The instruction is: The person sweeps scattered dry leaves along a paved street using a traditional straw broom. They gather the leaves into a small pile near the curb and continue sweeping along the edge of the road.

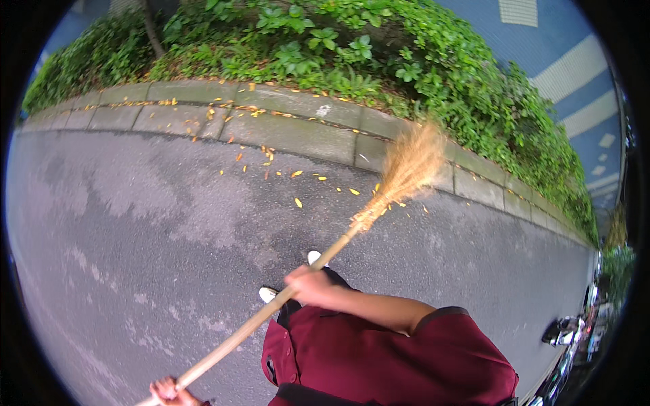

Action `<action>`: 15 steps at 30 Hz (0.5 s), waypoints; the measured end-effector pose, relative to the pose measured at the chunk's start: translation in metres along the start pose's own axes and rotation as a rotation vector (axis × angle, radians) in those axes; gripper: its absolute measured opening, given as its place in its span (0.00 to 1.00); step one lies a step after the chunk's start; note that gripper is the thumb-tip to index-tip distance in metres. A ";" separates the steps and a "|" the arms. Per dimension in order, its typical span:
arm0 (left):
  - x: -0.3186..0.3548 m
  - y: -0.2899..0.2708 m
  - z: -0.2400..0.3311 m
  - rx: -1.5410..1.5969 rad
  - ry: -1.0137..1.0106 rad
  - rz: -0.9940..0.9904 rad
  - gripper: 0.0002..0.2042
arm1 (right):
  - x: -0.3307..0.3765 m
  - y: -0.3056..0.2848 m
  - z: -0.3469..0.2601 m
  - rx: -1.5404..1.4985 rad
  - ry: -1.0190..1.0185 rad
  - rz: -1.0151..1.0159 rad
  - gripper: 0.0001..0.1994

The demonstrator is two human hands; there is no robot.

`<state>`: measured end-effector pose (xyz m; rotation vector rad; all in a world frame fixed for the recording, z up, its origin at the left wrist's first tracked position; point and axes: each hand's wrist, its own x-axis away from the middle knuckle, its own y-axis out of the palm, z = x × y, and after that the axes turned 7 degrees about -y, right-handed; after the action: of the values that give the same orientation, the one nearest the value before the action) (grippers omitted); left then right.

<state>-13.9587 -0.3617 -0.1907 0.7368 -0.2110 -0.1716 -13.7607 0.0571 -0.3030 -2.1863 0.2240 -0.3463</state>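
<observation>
A long-handled straw broom [409, 166] slants across the view from lower left to upper right. My right hand [313, 286] is wrapped around the middle of its wooden handle, slightly blurred. Near the handle's top end, at the lower left edge, my left hand [173, 391] is closed around it too. The bristles are fanned out and smeared by motion, over the stone curb [294, 137]. Yellow fallen leaves [298, 202] lie scattered on the asphalt left of the broom head, and more rest along the curb.
Green bushes [325, 47] grow behind the curb. Grey asphalt [135, 223] spreads around my white shoes [267, 294]. Parked motorbikes [563, 331] stand at the far right. A blue and white patterned surface [569, 68] shows beyond the plants.
</observation>
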 end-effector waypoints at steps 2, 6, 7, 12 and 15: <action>-0.033 0.039 -0.070 0.090 -0.226 -0.146 0.13 | 0.036 0.021 0.076 0.146 0.170 0.116 0.04; -0.031 0.134 -0.159 -0.173 -0.377 -0.453 0.12 | 0.109 0.049 0.159 0.045 0.397 0.140 0.07; -0.025 0.154 -0.163 -0.222 -0.384 -0.498 0.12 | 0.119 0.060 0.163 -0.006 0.437 0.105 0.07; -0.031 0.153 -0.083 -0.364 -0.254 -0.300 0.13 | 0.045 0.101 0.115 -0.083 0.256 0.057 0.05; -0.028 0.120 0.002 -0.938 0.341 0.090 0.15 | -0.047 0.084 0.025 -0.154 0.048 -0.066 0.05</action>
<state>-13.9769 -0.2688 -0.1112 -0.1835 0.1659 -0.0420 -13.8004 0.0396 -0.3931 -2.3423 0.2114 -0.4314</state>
